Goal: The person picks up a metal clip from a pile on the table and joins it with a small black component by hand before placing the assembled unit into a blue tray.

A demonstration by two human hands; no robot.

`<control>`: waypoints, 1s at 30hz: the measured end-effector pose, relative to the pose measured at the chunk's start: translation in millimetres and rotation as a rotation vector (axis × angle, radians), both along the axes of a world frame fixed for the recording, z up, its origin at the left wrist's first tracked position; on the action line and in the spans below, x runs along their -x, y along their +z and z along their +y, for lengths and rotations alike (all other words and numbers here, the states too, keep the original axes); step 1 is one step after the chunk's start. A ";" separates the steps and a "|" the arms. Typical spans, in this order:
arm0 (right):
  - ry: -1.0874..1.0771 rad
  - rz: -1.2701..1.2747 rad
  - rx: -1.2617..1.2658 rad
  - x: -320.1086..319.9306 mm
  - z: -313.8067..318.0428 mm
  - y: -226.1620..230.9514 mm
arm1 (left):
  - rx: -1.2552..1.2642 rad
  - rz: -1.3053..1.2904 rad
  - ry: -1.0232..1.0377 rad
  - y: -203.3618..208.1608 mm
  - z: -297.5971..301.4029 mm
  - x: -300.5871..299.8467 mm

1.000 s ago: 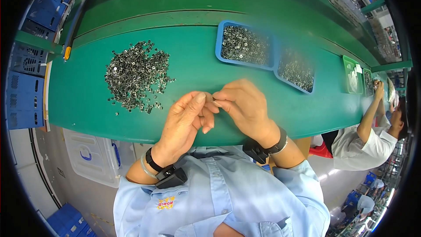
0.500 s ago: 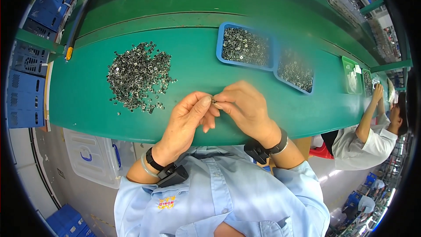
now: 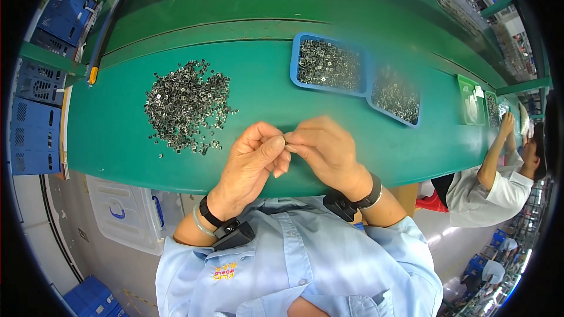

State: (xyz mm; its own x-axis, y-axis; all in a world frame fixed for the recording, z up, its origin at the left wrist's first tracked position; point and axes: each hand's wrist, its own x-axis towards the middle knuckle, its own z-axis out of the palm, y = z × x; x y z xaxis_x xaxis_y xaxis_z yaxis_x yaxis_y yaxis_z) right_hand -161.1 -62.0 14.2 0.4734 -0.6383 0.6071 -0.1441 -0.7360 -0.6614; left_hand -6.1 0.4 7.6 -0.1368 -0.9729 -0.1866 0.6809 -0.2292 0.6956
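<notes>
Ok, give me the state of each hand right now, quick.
Left hand: fingers pinched shut against the right hand's; what they grip cannot be told.
Right hand: fingers curled and pinched at the same spot; contents hidden too.

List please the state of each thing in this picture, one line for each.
left hand: fingers pinched, meeting the right hand
right hand: fingers pinched at the same spot
metal parts pile: loose heap on the green table
near blue tray: filled with small parts
far blue tray: also filled
</notes>
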 end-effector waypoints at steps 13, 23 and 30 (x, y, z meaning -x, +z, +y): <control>0.020 0.045 -0.054 0.8 -0.5 1.5 | 0.012 -0.050 0.005 -3.6 -2.1 -2.9; 0.068 -0.143 -0.307 -0.8 4.9 3.4 | -0.012 0.234 -0.050 2.6 0.7 3.8; 0.115 -0.106 -0.214 0.6 3.1 7.9 | 0.027 0.283 -0.113 1.1 0.8 0.8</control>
State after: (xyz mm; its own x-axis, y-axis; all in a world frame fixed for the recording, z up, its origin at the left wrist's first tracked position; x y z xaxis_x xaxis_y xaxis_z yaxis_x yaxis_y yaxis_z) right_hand -161.7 -58.9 22.1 0.4909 -0.7032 0.5143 0.0109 -0.5853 -0.8107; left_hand -7.0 1.2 8.7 -0.2878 -0.9524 -0.1002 0.8196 -0.2991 0.4887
